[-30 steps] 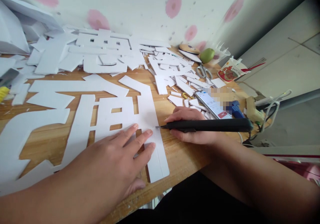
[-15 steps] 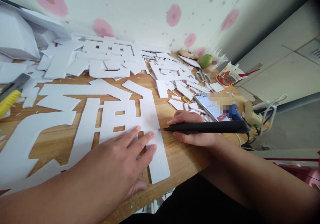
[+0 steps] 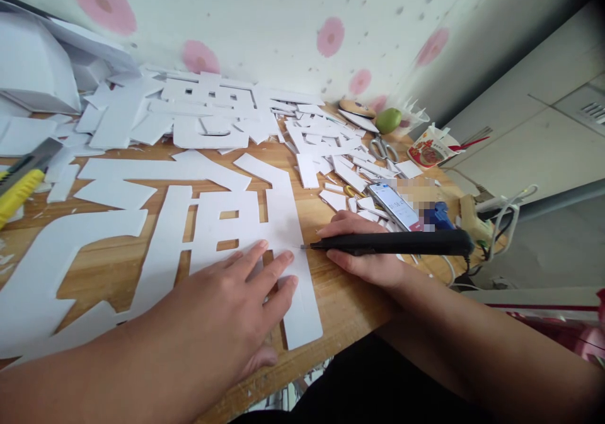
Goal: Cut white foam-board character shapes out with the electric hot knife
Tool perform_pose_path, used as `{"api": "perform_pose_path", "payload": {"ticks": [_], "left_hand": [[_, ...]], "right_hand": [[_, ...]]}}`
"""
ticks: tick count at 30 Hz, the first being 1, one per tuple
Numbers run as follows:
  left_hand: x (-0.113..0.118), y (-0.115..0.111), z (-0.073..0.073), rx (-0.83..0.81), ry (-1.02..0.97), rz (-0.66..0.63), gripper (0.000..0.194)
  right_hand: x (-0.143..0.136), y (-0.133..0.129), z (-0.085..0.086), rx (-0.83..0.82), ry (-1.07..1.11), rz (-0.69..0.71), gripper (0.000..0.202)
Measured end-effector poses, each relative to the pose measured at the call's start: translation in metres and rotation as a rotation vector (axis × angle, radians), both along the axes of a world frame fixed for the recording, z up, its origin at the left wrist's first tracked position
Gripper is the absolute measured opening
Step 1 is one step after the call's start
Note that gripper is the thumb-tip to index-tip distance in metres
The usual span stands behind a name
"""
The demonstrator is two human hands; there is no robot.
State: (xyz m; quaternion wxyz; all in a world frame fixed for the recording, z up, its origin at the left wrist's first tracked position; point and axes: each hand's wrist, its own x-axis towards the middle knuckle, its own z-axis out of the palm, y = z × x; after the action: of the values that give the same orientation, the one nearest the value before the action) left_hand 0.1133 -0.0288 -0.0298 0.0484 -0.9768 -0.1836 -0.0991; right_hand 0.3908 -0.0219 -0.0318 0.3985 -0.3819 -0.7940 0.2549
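On the desk [image 3: 347, 301], spread left fingers [image 3: 273, 271] are resting on the white cutout [image 3: 282, 216]; beside it, right fingers [image 3: 348, 223], clasping a black tool [image 3: 401, 242], are barely shifting, suggesting slow work.

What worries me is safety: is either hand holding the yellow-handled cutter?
No, the left hand rests on the white cutout, the right hand grips a black tool, and the yellow-handled cutter lies apart.

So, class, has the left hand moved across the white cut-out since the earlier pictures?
No, not visibly in any direction: against the white cut-out, the left hand keeps its place; only the whole view has shifted slightly.
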Motion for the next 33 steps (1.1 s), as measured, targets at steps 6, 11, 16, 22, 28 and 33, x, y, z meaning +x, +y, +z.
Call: {"api": "perform_pose_path", "payload": {"ticks": [6, 11, 16, 22, 28, 33], "left_hand": [[0.000, 0.001, 0.005, 0.011, -0.029, -0.013, 0.075], [0.001, 0.002, 0.003, 0.006, -0.032, -0.011, 0.078], [0.001, 0.001, -0.004, 0.004, -0.069, -0.009, 0.081], [-0.001, 0.000, -0.008, 0.009, -0.083, -0.021, 0.084], [0.006, 0.002, 0.000, 0.022, -0.134, -0.011, 0.086], [0.004, 0.001, -0.008, 0.021, -0.137, 0.001, 0.089]], "right_hand": [[0.000, -0.001, 0.003, -0.053, 0.095, -0.095, 0.019], [-0.006, 0.000, 0.001, -0.064, 0.013, 0.021, 0.025], [-0.006, 0.001, -0.001, -0.055, -0.017, 0.023, 0.023], [-0.004, 0.000, 0.001, -0.094, -0.040, 0.046, 0.026], [-0.002, 0.000, -0.001, -0.103, -0.032, 0.045, 0.026], [-0.005, 0.000, 0.003, -0.082, -0.059, 0.051, 0.025]]}}
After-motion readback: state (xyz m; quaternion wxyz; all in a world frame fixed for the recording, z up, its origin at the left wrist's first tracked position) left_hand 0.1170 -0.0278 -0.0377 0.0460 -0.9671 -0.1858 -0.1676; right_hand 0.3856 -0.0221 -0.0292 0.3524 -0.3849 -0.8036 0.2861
